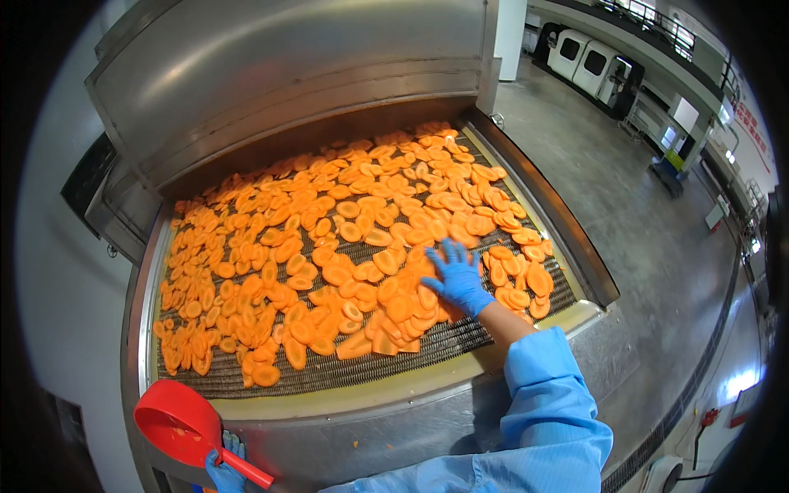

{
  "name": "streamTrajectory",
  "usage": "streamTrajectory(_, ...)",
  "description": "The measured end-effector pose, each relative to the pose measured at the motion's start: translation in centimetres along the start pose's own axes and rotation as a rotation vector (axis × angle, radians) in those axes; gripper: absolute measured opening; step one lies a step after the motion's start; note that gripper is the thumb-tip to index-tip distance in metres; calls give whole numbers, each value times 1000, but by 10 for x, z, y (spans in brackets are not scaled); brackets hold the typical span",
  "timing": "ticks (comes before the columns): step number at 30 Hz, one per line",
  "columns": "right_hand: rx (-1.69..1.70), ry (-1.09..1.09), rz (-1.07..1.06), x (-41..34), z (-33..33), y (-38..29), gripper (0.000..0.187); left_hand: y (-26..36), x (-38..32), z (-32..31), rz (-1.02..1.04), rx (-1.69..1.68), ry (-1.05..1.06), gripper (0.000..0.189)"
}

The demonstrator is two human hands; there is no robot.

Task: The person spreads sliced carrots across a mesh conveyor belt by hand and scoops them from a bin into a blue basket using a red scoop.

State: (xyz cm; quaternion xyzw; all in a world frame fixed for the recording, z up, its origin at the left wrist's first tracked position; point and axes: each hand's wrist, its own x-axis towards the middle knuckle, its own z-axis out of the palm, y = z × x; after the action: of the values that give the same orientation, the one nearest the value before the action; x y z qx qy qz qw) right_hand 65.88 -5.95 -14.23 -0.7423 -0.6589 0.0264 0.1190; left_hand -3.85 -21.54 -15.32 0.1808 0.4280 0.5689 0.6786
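A thick spread of sliced carrots [345, 228] covers the metal mesh conveyor belt [320, 379]. My right hand [457, 277], in a blue glove, rests palm down on the slices right of centre, fingers spread and nothing gripped. Just below it, larger slices overlap in a pile [394, 320]. At the lower left my left hand [227, 473], also gloved, holds a red plastic scoop [179, 413] by its handle, beside the belt's near corner. The scoop's bowl faces partly up, with a few orange scraps inside. The handle hides part of that hand.
A stainless steel hood [296, 55] rises behind the belt. Metal side rails [548, 209] flank it, and a steel ledge [345, 440] runs along the front. Concrete floor [622, 203] lies to the right, with white machines [582, 58] farther off.
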Motion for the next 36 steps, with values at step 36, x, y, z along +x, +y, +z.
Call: streamTrajectory(36, -148, 156, 56, 26, 10, 113, 53, -12, 0, 15, 8, -44, 9, 61)
